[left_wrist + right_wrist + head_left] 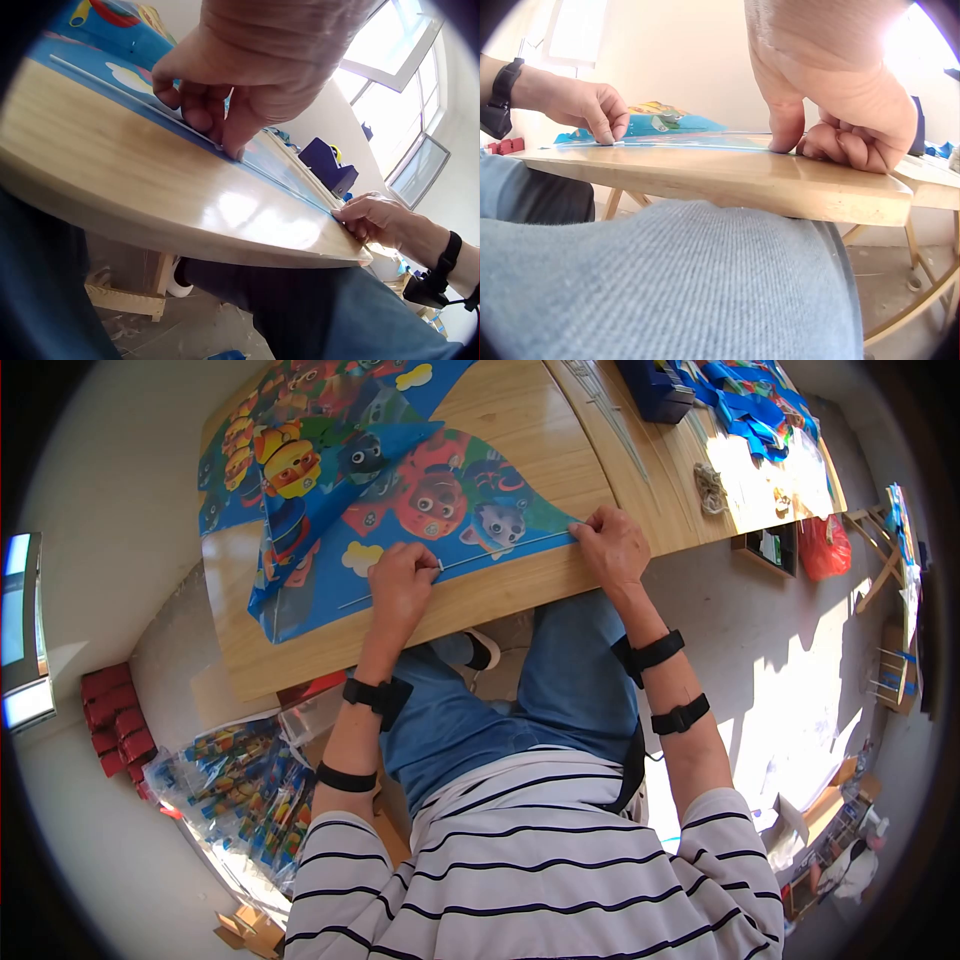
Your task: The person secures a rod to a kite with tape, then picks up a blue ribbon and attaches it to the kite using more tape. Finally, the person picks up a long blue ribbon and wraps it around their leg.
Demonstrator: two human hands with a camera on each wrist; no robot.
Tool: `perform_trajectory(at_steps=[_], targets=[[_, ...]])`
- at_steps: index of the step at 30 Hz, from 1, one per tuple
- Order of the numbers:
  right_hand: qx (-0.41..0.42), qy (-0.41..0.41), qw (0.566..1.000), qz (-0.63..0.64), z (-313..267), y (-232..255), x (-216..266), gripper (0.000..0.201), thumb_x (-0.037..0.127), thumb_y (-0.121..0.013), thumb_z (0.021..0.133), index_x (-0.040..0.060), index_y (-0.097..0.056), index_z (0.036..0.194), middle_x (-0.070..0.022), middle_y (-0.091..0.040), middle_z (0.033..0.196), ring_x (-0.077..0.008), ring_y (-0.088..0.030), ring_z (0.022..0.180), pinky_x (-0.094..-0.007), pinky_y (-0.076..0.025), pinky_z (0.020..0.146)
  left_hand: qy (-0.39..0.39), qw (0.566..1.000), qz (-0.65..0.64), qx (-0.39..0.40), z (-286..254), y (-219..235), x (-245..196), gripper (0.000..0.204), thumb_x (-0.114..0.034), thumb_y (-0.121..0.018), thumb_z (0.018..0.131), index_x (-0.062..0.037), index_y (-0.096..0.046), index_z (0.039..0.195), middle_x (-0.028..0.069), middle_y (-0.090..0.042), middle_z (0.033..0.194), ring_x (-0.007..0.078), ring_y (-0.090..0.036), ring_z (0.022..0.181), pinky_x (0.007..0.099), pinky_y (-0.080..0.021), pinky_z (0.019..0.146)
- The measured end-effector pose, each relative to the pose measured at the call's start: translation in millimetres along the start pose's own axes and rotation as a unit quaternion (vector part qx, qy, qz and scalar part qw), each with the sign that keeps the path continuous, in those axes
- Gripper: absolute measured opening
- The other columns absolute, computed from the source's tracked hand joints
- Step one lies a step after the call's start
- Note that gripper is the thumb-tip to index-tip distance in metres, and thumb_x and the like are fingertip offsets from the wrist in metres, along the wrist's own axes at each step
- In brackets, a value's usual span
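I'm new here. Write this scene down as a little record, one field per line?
Surface: wooden table
Sheet: blue, cartoon-printed, partly folded over
Rod: thin, along the sheet's near edge
Left hand: pinches the rod partway along
Right hand: pinches at the rod's right end
Farther right: string bundle, dark blue box, red bag

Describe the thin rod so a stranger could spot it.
On the wooden table, find the cartoon sheet. Along its near edge, the rod runs past the left hand to the right hand. Other sticks lie beyond the sheet; this one's on it.
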State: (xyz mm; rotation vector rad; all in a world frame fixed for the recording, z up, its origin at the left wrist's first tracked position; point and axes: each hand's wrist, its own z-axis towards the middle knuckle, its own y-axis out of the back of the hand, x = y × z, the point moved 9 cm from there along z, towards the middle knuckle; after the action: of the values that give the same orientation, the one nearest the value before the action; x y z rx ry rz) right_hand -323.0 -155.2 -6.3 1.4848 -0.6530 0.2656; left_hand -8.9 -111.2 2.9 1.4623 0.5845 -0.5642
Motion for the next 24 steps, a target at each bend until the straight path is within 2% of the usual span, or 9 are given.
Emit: perform_trajectory(at_steps=[5,14,17,20,24], targets=[[0.011,-0.012,1.000,0.014,0,-2,-1,0.023,0.030,-0.076,0.073,0.0083,-0.067,0.075,-0.0122,-0.068,0.081,-0.0323,-0.066,0.082,-0.0431,-0.050,0.068,-0.006,1.000,0.011,-0.004,1,-2,-1,0.008,0.000,-0.068,0.074,0.0017,-0.065,0.081,0.0097,-0.060,0.078,0.0195,-0.062,0.069,0.0308,-0.048,0.065],[0.031,-0.031,0.999,0.008,2,-2,-4,0.023,0.032,-0.075,0.073,0.0100,-0.070,0.077,-0.0115,-0.070,0.082,-0.0309,-0.067,0.082,-0.0415,-0.051,0.070,-0.003,1.000,0.011,-0.009,1,-1,-2,0.008,0.000,-0.069,0.073,0.0009,-0.065,0.080,0.0089,-0.059,0.077,0.0183,-0.061,0.069,0.0303,-0.048,0.065],[0.057,-0.049,0.997,0.032,2,-1,-7,0.023,0.033,-0.074,0.073,0.0109,-0.071,0.079,-0.0106,-0.070,0.081,-0.0298,-0.067,0.081,-0.0405,-0.051,0.070,0.033,0.999,0.003,-0.004,1,-3,4,0.005,-0.007,-0.070,0.071,-0.0076,-0.067,0.075,0.0064,-0.062,0.077,0.0264,-0.063,0.076,0.0397,-0.047,0.071],[0.057,-0.048,0.995,0.069,5,-6,-16,0.022,0.033,-0.072,0.074,0.0110,-0.071,0.079,-0.0097,-0.070,0.079,-0.0287,-0.067,0.079,-0.0400,-0.051,0.070,0.019,1.000,0.003,-0.001,1,-2,0,0.009,0.001,-0.069,0.072,0.0004,-0.064,0.080,0.0080,-0.057,0.075,0.0178,-0.059,0.067,0.0301,-0.047,0.064],[0.061,-0.064,0.991,0.096,7,-5,-19,0.022,0.032,-0.070,0.074,0.0108,-0.071,0.079,-0.0094,-0.070,0.079,-0.0278,-0.067,0.078,-0.0393,-0.051,0.069,0.013,1.000,-0.008,-0.002,1,-2,0,0.009,0.000,-0.069,0.072,0.0003,-0.064,0.080,0.0078,-0.056,0.074,0.0178,-0.059,0.067,0.0306,-0.046,0.063]])
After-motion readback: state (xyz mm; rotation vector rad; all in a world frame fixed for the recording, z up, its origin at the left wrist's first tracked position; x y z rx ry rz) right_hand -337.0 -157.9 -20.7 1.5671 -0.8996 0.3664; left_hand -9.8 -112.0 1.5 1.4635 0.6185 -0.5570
